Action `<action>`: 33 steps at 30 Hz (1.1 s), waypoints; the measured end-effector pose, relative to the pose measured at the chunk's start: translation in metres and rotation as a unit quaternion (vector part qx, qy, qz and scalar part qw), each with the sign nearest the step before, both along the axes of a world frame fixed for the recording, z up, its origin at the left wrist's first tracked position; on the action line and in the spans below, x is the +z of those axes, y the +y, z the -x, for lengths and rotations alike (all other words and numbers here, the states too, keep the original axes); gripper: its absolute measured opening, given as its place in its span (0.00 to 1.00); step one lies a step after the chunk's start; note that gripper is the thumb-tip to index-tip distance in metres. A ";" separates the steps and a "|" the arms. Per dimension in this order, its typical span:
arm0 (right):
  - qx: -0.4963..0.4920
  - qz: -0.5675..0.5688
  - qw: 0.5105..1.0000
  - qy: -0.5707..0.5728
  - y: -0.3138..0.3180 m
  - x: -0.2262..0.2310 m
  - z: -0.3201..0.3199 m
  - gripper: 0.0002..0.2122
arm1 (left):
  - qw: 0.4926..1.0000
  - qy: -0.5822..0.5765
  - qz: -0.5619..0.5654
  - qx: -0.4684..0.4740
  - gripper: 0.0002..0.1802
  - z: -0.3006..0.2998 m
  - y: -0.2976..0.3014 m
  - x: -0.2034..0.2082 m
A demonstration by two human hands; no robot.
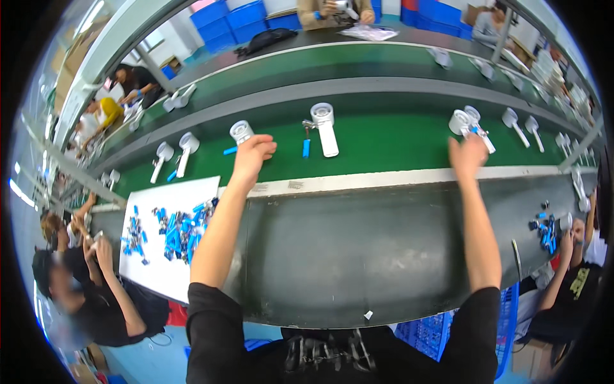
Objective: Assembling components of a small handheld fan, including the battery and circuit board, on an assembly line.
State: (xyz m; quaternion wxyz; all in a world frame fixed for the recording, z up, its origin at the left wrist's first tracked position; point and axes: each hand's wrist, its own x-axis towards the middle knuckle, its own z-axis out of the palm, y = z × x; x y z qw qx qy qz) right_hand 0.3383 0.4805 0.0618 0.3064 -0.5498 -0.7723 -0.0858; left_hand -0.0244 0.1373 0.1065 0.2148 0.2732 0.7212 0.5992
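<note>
1. White plastic handheld devices [458,123] with round heads lie paired at the right on the green belt [384,144]; the right hand [469,155] is right at their handles. It is blurred, so I can't tell whether the fingers grasp anything.
2. Over at the left, the left hand [256,153] has loosely bent fingers at another white device [241,131], covering its lower part. I see nothing between those fingers, though a grip on the hidden part can't be ruled out.
3. Between the hands lies a middle device [328,139], a blue cylinder [306,148] just left of it. A sleeve or finger catching that loose piece could, I'd judge, tug its wiring.
4. With the right-hand pair so close together, grabbing one might knock the other askew.
5. Nearer, on the dark worktop [358,249], a white board [150,272] carries heaped blue parts [176,240]; the left forearm passes close enough that a careless sweep could scatter them.
</note>
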 end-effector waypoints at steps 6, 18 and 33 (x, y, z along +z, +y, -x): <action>0.126 0.061 0.990 -0.034 0.037 -0.023 -0.072 0.25 | 0.992 0.082 0.078 0.056 0.11 0.001 -0.143 0.028; 0.116 0.147 0.982 0.012 -0.006 -0.005 -0.023 0.23 | 0.865 0.375 0.324 0.074 0.11 0.006 -0.225 0.034; 0.412 0.231 0.875 -0.109 -0.267 0.058 -0.063 0.17 | 0.882 0.393 0.259 0.007 0.13 0.011 -0.166 0.025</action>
